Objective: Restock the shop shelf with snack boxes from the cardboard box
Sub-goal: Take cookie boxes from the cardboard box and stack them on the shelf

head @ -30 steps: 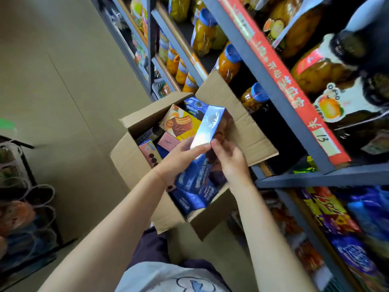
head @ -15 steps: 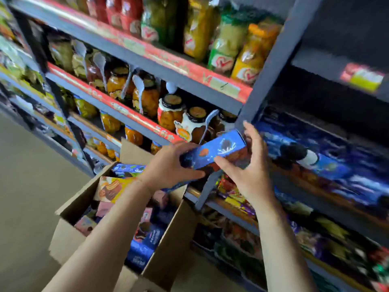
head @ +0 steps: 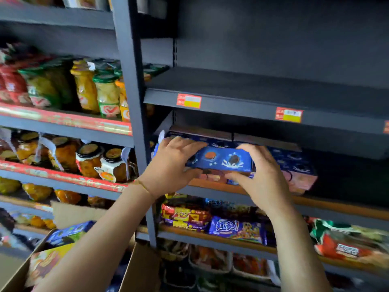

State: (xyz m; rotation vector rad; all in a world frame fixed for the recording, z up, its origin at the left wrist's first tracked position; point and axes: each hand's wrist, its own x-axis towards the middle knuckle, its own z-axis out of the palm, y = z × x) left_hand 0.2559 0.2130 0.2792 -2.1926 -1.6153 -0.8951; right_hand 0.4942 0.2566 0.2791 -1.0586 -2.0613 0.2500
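Observation:
A blue snack box (head: 221, 160) with cookie pictures lies lengthwise at the front of the shelf (head: 336, 205), on top of a pink and brown box. My left hand (head: 170, 165) grips its left end, fingers curled over the top. My right hand (head: 261, 175) grips its right end, thumb underneath. More blue and pink snack boxes (head: 294, 165) are stacked behind and to the right. The open cardboard box (head: 139, 268) stands at the lower left with blue and yellow boxes (head: 69, 232) inside.
A dark upright post (head: 130, 102) divides the shelving. Jars of preserved fruit (head: 94, 159) fill the left bays. Snack bags (head: 235, 228) lie on the shelf below. The shelf above (head: 263, 89), with price tags on its edge, is dark.
Both hands lifted the blue box out of the cardboard box and carried it up and right onto the shelf stack. My view swung from the box on the floor up to the shelves.

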